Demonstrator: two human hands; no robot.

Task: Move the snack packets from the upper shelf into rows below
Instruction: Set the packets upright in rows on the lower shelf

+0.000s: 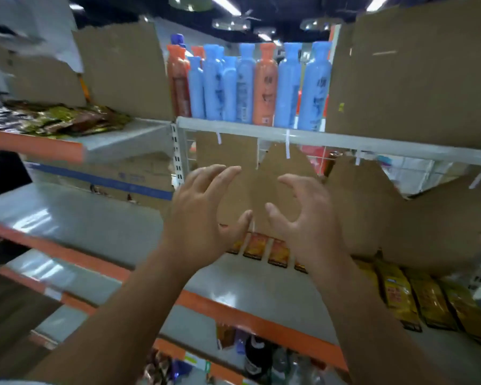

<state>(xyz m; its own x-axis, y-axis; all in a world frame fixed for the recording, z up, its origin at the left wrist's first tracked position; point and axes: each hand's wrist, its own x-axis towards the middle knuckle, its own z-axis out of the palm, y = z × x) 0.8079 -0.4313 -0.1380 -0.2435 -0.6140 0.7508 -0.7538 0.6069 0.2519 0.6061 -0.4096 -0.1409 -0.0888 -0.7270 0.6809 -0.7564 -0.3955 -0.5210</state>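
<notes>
1. Up on the top-left shelf (122, 134), a loose pile (59, 119) of snack packets lies close to the orange front edge. A cardboard sheet (122, 70) stands right behind it.
2. Lower down, in front of the middle bay, the left hand (203, 215) and the right hand (306, 220) are raised side by side. Their palms are turned toward each other and the fingers are spread and bent. Neither hand holds anything, and a narrow gap shows between the two thumbs.
3. Behind the hands hangs torn cardboard (261, 176) with a ragged edge, just under a white rail (345, 141).
4. On the middle shelf (247, 290), orange packets (278, 252) lie in a row at the back, partly hidden by the wrists.
5. To their right, yellow packets (397, 298) lie side by side, running from under more cardboard toward the front.
6. Grey shelf surface shows between the orange packets and the orange lip (233, 311), so there is room in front of that row. The left bay (81, 215) shows the same grey surface.
7. Above the rail, blue and orange bottles (247, 84) stand upright, packed between two cardboard sheets.
8. Much of the view is blurred, so I cannot read the packet labels.
</notes>
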